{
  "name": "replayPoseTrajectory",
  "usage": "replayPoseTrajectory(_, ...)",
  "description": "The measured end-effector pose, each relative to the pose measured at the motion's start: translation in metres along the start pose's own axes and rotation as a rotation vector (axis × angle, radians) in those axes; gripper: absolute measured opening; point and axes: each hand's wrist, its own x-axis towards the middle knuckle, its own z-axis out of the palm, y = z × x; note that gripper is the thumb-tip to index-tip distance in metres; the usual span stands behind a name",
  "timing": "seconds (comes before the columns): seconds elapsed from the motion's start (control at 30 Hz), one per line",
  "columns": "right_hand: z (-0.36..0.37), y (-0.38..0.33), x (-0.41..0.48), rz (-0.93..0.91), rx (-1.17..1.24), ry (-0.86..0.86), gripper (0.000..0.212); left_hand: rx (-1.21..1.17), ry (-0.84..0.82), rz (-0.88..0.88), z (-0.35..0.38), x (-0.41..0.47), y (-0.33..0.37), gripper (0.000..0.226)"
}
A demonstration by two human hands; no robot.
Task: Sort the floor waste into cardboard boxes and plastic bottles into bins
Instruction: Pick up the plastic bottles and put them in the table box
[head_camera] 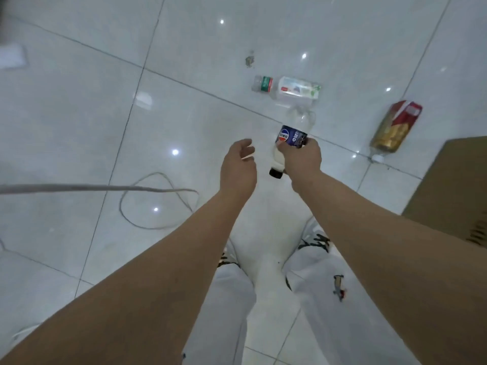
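My right hand (301,159) grips a clear plastic bottle with a dark blue label (291,135), held above the floor with its black cap toward me. Just left of it my left hand (238,167) hovers with fingers apart and nothing in it. Farther out on the white tiles lie a clear bottle with a white and green label (299,89) and a small clear bottle with a green and red band (263,83). A large bottle with a red and gold label (395,127) lies to the right, white cap toward me. A brown cardboard box (448,185) stands at the right edge.
A grey cable (158,189) loops over the floor on the left. A white object (11,56) lies at the far left edge. My legs in white trousers and shoes (313,241) fill the lower middle. A small stain (249,60) marks the tile beyond the bottles.
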Motion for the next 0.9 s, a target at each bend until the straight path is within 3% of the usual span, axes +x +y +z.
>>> replayPoseTrajectory(0.2,-0.135,-0.187,-0.202,-0.278,0.076,-0.029,0.043,-0.151,0.009,0.139,-0.05,-0.167,0.211,0.04)
replayPoseTrajectory(0.47,-0.314,-0.393,-0.472,-0.657,0.227,0.159,0.035,-0.217,-0.22,0.424,-0.074,-0.408,0.48,0.043)
replayPoseTrajectory(0.67,-0.418,-0.433,-0.601,-0.829,0.314,0.358,0.04,-0.168,-0.435,0.68,-0.052,-0.548,0.576,0.04)
replayPoseTrajectory(0.9,-0.512,-0.412,-0.685,-0.903,0.335,0.609,0.049,-0.052,-0.696,0.854,0.002,-0.66,0.598,0.039)
